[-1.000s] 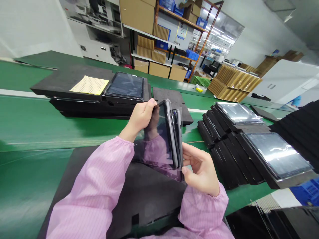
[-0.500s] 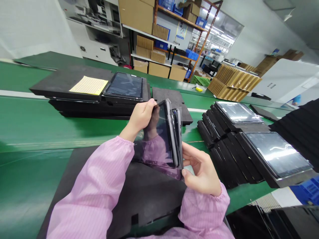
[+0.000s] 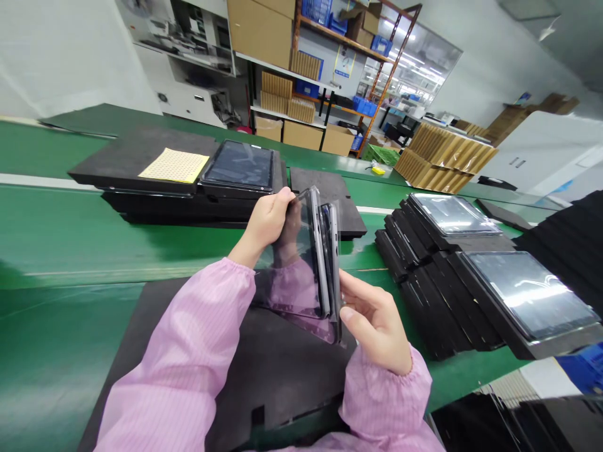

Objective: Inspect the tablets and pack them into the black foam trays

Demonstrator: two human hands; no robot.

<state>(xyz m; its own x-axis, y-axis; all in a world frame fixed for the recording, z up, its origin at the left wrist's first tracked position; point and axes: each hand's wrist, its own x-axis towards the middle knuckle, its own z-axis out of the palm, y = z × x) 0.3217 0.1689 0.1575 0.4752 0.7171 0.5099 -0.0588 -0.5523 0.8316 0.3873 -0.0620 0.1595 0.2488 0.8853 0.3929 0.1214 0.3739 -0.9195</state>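
Green desk [image 3: 56, 232] stretches across my 9 o'clock. At 10 o'clock, a yellow sheet [image 3: 174, 166] lies on black foam boards [image 3: 136, 147]; at 11, 1 flat tablet [image 3: 241, 164] rests beside it, the foam's edge close behind my left hand [image 3: 267, 218]. That hand is closed, thumb on top, around the upper edge of the held tablets [image 3: 296, 263]: at least 2, tilted up on edge at the centre, fanned slightly apart. Under them, towards 6 o'clock, is a dark foam mat [image 3: 292, 364]. My right hand [image 3: 377, 323], at 4 o'clock, is half open, thumb and fingers at their lower right edge; whether it grips, I cannot tell. I judge this a handling step, and any shift calls for both edges supported. From 2 to 4 o'clock, foam stacks [image 3: 438, 301] carry 2 glossy tablets [image 3: 532, 292], narrowing my room rightward; a green strip shows between.
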